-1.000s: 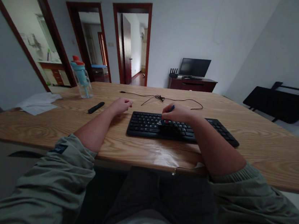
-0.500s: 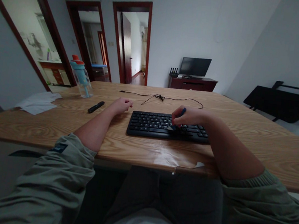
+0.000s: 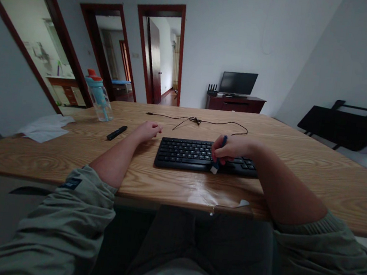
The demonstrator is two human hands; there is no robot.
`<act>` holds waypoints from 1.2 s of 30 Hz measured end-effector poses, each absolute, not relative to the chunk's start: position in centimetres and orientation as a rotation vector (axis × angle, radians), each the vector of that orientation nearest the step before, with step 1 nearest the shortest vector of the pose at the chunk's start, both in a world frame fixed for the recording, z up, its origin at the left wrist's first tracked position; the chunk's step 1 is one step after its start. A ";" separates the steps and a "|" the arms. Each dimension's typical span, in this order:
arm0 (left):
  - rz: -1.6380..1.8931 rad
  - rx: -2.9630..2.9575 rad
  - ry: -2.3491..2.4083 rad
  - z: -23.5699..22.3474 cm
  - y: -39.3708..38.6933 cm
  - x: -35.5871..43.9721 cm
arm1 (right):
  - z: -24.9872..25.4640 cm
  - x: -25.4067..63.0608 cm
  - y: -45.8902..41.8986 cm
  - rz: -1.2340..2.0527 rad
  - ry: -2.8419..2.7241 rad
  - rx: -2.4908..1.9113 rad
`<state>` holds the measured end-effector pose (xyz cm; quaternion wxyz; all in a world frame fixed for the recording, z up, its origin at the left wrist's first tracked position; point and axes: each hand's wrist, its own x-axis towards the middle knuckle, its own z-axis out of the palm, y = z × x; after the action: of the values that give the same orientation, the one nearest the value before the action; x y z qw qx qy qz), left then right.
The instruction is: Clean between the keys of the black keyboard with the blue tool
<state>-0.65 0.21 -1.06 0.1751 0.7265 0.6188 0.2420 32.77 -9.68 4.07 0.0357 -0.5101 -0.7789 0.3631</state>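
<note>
A black keyboard point(image 3: 188, 154) lies on the wooden table point(image 3: 315, 176) in front of me. My right hand point(image 3: 232, 149) is closed around a small blue brush point(image 3: 217, 157), held upright, its pale tip touching the keyboard's near edge. My left hand point(image 3: 147, 131) rests on the table just left of the keyboard, fingers loosely curled with nothing visible in them. The right end of the keyboard is hidden behind my right hand and forearm.
A black pen-like object point(image 3: 116, 132) lies left of my left hand. Farther left are a blue water bottle point(image 3: 97, 95) and white paper point(image 3: 46, 127). A thin black cable point(image 3: 199, 121) runs behind the keyboard. A folded black table point(image 3: 345, 126) stands at right.
My right hand has moved rightward along the keyboard and then toward its near edge with the brush. My left hand has stayed put.
</note>
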 end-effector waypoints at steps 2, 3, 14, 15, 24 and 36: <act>0.684 2.055 1.757 -1.0 0.1 -0.6 | 3.8 32.8 -9.3 1.078 -2.347 -1.490; 0.683 2.056 1.758 -0.9 0.0 -0.6 | 3.6 32.9 -9.0 1.011 -2.312 -1.456; 0.680 2.039 1.758 -0.6 -0.2 -0.5 | 2.7 32.7 -7.3 0.470 -2.040 -1.619; 0.680 2.041 1.757 -0.6 -0.1 -0.6 | 2.7 32.7 -7.2 0.480 -2.041 -1.605; 0.669 2.049 1.777 -0.3 -0.7 -0.3 | 3.3 32.5 -8.0 0.703 -2.193 -1.399; 0.665 2.074 1.775 -0.4 -0.4 -0.4 | 3.4 32.9 -8.0 0.790 -2.275 -1.470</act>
<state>-0.39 -0.36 -0.37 0.1654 0.7280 0.6230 0.2334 32.87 -8.03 3.37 0.1595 -0.5144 -0.7960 0.2763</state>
